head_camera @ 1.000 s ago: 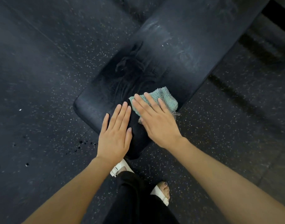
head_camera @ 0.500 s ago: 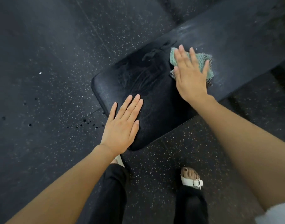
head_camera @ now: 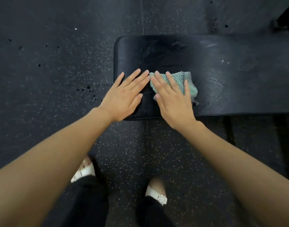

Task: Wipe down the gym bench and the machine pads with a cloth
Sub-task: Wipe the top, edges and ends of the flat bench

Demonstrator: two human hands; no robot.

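A black padded gym bench [head_camera: 222, 66] runs from the middle of the view to the right edge, its rounded end at the left. A teal mesh-edged cloth [head_camera: 188, 82] lies on the pad near its front edge. My right hand [head_camera: 171, 97] presses flat on the cloth with straight, spread fingers and covers most of it. My left hand [head_camera: 125, 95] rests flat on the bare pad just left of the cloth, fingers straight, close beside the right hand's fingertips.
Dark speckled rubber floor [head_camera: 50, 79] surrounds the bench. My feet in white sandals [head_camera: 158, 194] and black trousers stand just in front of the bench. Dark parts of the bench frame [head_camera: 230, 133] show under its front edge at the right.
My right hand has slid the cloth back along the pad toward the bench's end, and it now lies beside my left hand. The view has turned, so the bench lies level across the frame.
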